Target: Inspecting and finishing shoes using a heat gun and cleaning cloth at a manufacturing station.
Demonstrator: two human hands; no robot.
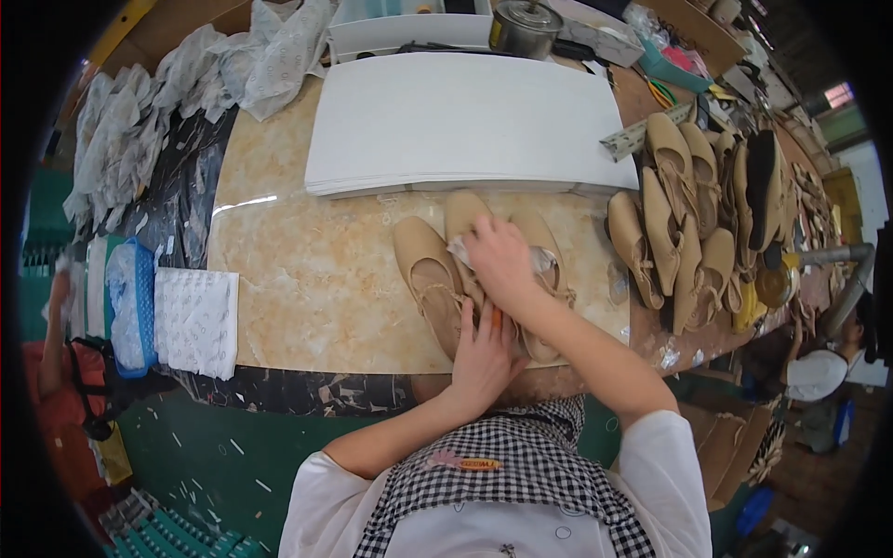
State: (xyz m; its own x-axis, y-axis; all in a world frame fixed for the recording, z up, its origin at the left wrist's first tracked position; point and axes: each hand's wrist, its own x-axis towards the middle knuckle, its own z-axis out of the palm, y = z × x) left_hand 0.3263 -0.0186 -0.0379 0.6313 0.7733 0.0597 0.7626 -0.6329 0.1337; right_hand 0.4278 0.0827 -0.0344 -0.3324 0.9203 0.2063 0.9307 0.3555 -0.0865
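Note:
Three tan flat shoes lie toes-away on the marbled board in front of me: a left shoe [416, 246], a middle shoe [462, 212] and a right shoe [532, 230]. Over the middle shoe's opening, my right hand [499, 263] is closed on crumpled white paper [459, 249] that pokes out beside its fingers. My left hand [484, 365] grips that shoe around its heel, nearer to me. A small orange piece [497, 319] shows between the hands; its kind is unclear. More white paper [540, 259] shows at the right shoe's opening. The hands hide most of the middle shoe.
A white sheet stack [465, 121] lies beyond the shoes. Many tan shoes [670, 158] crowd the right side. Folded tissue [197, 316] and a blue basket [131, 307] sit left, crumpled paper [121, 139] far left. A metal can [526, 30] stands behind. Other people are at both sides.

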